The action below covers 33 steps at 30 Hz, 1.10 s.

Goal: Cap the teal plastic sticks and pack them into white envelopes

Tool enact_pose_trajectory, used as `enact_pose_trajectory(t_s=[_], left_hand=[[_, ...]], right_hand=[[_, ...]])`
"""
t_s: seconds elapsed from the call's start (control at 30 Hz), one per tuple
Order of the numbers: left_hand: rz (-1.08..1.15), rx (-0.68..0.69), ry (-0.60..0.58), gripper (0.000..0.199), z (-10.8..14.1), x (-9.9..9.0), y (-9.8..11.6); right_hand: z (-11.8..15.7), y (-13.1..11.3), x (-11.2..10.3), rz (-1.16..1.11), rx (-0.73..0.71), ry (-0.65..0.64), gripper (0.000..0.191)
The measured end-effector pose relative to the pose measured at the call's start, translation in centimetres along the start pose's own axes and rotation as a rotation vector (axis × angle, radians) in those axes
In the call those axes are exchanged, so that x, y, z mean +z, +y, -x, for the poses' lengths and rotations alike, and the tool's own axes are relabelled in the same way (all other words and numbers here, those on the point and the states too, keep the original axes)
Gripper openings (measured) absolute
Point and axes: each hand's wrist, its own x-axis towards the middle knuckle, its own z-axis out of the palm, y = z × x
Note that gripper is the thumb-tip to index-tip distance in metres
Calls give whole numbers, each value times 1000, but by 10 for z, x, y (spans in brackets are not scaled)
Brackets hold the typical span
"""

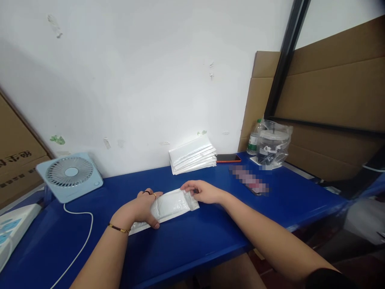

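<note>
Left hand [144, 208] covers part of the envelope [173, 205], and the right hand [207, 193] hides some of its far end. Right of the envelope, pixel blocks blur a flat item [251, 181], and beyond it a crinkled bag [282, 138] obscures the cup [273, 146] inside. Left of the envelope, the picture's edge cuts off a carton [16, 172], its lower print too small to read.

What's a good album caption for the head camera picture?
Left hand and right hand on a white bubble mailer, blue tabletop beneath.
</note>
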Motion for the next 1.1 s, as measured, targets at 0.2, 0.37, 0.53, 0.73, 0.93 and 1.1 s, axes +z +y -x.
enact_pose_trajectory(t_s=[0.2,0.37,0.53,0.73,0.93,1.1], left_hand=[[41,218,28,95,-8,-3,-3],[4,208,292,69,-3,0,1],[232,268,286,60,46,28,32],[235,5,446,26,67,73,59],[298,-137,447,20,48,75,47],[603,-57,402,27,35,73,35]], right_hand=[[17,0,-12,379,-203,11,59],[33,-18,4,332,-284,-54,32],[47,-33,23,332,-283,-6,16],[34,-35,33,241,-170,28,14],[30,-34,46,538,-237,238,16],[33,-45,60,871,-398,162,24]])
